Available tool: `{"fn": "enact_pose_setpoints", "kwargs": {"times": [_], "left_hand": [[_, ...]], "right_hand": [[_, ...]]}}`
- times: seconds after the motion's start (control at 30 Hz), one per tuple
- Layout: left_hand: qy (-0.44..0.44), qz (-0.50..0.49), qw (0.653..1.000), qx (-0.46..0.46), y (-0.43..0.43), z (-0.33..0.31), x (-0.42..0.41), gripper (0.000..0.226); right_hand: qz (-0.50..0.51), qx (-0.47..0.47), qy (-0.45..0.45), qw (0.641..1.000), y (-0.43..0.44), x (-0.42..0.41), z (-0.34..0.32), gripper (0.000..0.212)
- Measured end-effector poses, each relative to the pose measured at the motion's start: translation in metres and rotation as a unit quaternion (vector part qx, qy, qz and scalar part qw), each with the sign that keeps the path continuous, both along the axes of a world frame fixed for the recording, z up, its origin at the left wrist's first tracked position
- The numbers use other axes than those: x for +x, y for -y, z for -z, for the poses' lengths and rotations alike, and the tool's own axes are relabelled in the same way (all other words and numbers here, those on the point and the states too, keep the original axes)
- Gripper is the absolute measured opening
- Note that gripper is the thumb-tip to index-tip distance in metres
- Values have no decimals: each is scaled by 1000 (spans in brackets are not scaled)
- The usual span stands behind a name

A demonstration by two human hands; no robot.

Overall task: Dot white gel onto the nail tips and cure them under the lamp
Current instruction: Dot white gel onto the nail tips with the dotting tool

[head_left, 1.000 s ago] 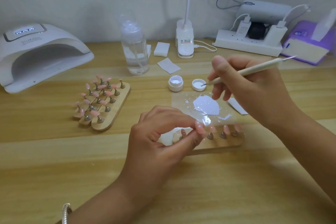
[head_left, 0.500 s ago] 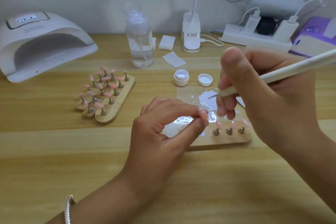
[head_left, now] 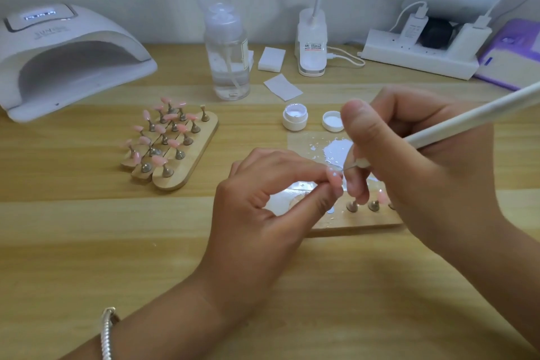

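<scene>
Down comes the right hand: a second ago the dotting tool was dipping at the lid of the gel jar, and now its fine metal point is right at the nail tip. Thumb and fingers curl round the white shaft in a pen grip, and the shaft slants up and away to the right edge. The left hand has barely budged. Its thumb and forefinger pinch that pink nail tip, the other fingers curl in behind, and the tip is held just above the near wooden holder. Whether the point actually touches the tip, I cannot tell. On that holder, metal stands show to the right of the pinch, with one more pink tip peeking out beside the right hand. Just behind lies the clear palette with its puddle of white gel, and behind that the open jar and its lid sit side by side. Off to the left, a second wooden holder carries a crowd of pink tips on stands. Far left at the back, the curing lamp has its display lit. A pump bottle stands on the table to the lamp's right, and a silver bracelet rings the left wrist.
</scene>
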State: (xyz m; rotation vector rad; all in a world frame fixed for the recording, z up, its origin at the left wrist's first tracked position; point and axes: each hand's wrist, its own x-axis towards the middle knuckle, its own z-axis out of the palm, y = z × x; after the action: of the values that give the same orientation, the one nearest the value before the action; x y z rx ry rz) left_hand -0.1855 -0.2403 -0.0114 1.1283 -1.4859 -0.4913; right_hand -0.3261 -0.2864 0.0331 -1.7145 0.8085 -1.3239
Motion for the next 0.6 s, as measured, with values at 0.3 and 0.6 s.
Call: {"fn": "enact_pose_setpoints", "kwargs": {"times": [0.3,0.6], "left_hand": [[-1,3,1000,-2,0,1,0,4],[-5,4,1000,11,0,1,0,5]], "right_hand": [[-12,6,29,1000,-1,2,4,38],[-8,-10,5,1000,0,1,6,41]]}}
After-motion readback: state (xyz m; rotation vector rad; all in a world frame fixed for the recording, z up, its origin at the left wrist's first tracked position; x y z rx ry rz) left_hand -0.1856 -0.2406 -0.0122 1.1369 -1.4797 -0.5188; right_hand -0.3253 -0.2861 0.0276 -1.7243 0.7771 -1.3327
